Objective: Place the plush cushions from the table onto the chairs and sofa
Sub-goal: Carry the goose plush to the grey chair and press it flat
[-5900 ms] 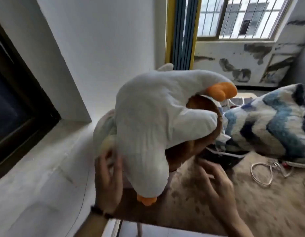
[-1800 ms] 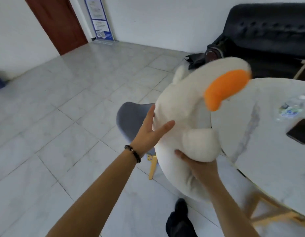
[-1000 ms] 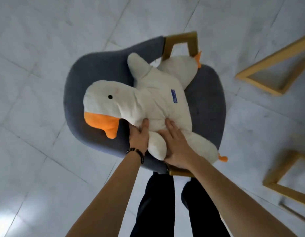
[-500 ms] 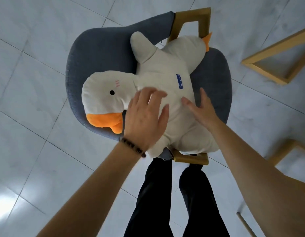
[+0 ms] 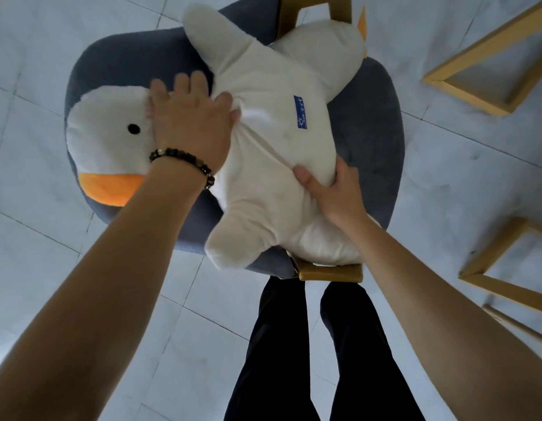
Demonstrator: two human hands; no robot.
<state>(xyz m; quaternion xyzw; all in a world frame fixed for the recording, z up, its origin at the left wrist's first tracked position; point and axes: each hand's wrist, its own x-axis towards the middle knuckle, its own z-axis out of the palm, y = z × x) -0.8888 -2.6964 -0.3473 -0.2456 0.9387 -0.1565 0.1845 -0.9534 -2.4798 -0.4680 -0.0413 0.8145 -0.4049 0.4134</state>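
Observation:
A white plush duck cushion (image 5: 272,147) with an orange beak lies flat on the seat of a grey-blue chair (image 5: 373,123), head to the left, tail toward the chair's far side. My left hand (image 5: 190,123) presses flat on the duck's neck with its fingers spread; a dark bead bracelet is on that wrist. At the duck's lower body my right hand (image 5: 333,192) grips the plush, thumb on top and fingers tucked round its side. The fabric wrinkles between the two hands.
The chair has yellow wooden legs (image 5: 330,273) and stands on a pale tiled floor (image 5: 50,253). More yellow wooden frames (image 5: 488,86) stand at the right. My legs in black trousers (image 5: 294,344) are right in front of the chair.
The duck went from carried in the air to lying on the chair. In the last half second my left hand slid up to its neck and my right hand took hold of its lower body.

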